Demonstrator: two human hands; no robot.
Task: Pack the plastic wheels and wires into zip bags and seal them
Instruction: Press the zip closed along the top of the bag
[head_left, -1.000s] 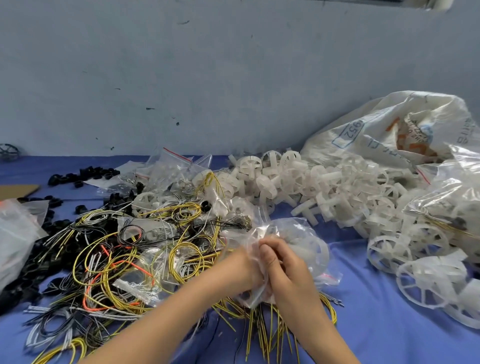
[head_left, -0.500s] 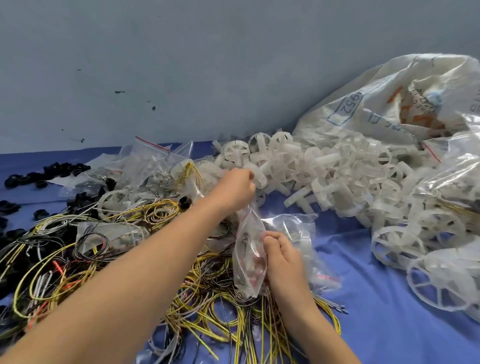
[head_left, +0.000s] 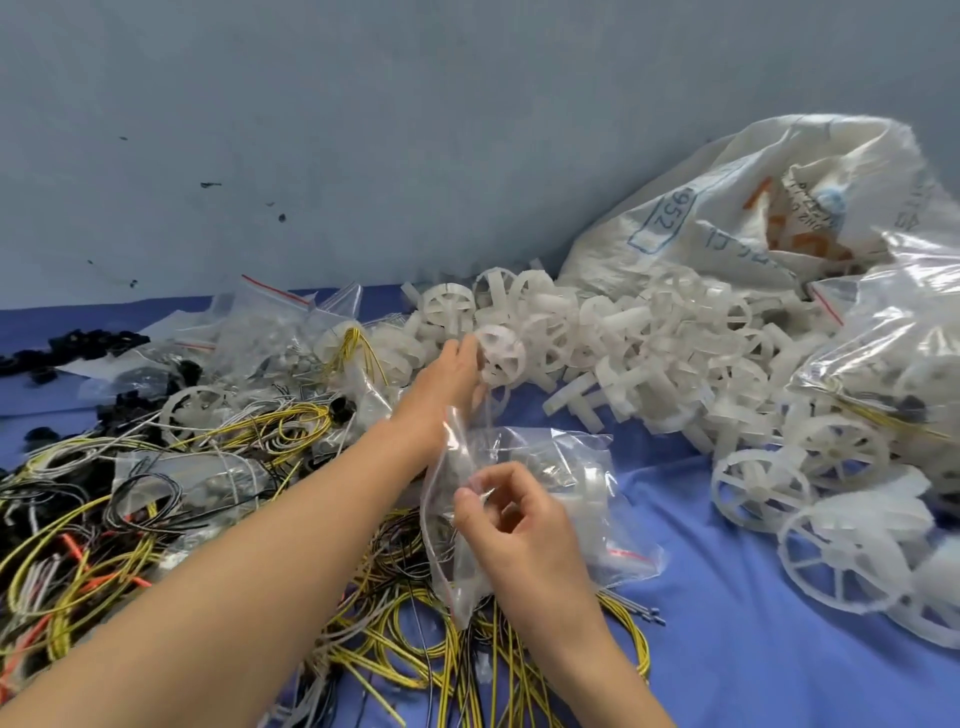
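Gripping white wheel with left grip; pinching mouth of clear zip bag with right grip, over wires on counter.

The left hand reaches forward, fingers gripping a plastic wheel; the right hand, nearer, pinches a zip bag.

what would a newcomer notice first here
The heap of white plastic wheels beside the printed white sack at right. At lower left, a tangle of yellow and black wires. In the middle, the right hand pinches a clear zip bag while the left hand touches one wheel.
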